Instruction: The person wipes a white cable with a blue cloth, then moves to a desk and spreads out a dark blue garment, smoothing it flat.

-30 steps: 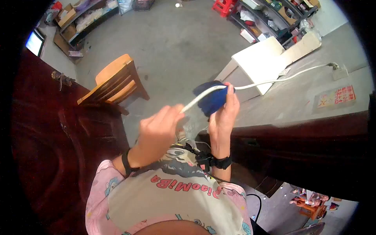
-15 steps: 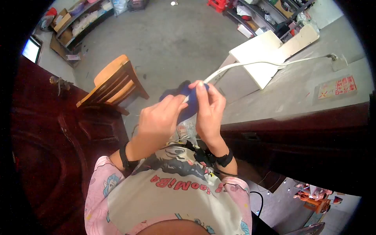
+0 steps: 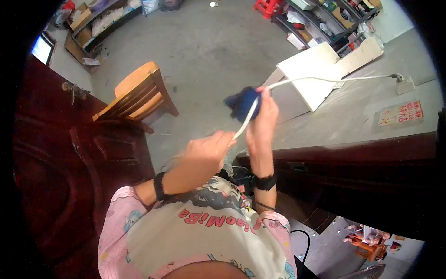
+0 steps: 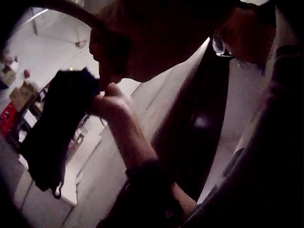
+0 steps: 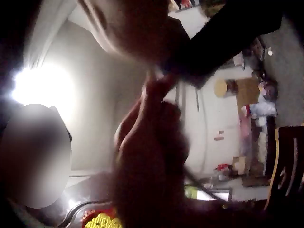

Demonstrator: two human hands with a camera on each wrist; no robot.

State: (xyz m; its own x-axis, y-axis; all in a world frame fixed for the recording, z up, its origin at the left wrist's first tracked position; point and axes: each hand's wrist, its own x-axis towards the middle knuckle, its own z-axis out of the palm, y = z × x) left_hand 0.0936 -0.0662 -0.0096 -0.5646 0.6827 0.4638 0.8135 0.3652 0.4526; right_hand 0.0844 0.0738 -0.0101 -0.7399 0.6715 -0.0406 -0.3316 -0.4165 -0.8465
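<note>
Right hand (image 3: 263, 117) and blue cloth (image 3: 243, 106) scooted away from the wooden chair (image 3: 141, 98), fingers pinching cloth against white cable (image 3: 247, 120). Left hand (image 3: 210, 151)'s got fingers curled round it, nearer the chair.

wooden chair (image 3: 138, 101) beside dark red door (image 3: 79, 153), red stool (image 3: 266, 7) by shelves (image 3: 341, 33)

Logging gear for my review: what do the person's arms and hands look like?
The left hand and right hand are bare. A black strap circles the left wrist, another the right, with a thin dark band or cord farther up. Pink sleeves, ending short of the straps, carry blue cartoon prints.
</note>
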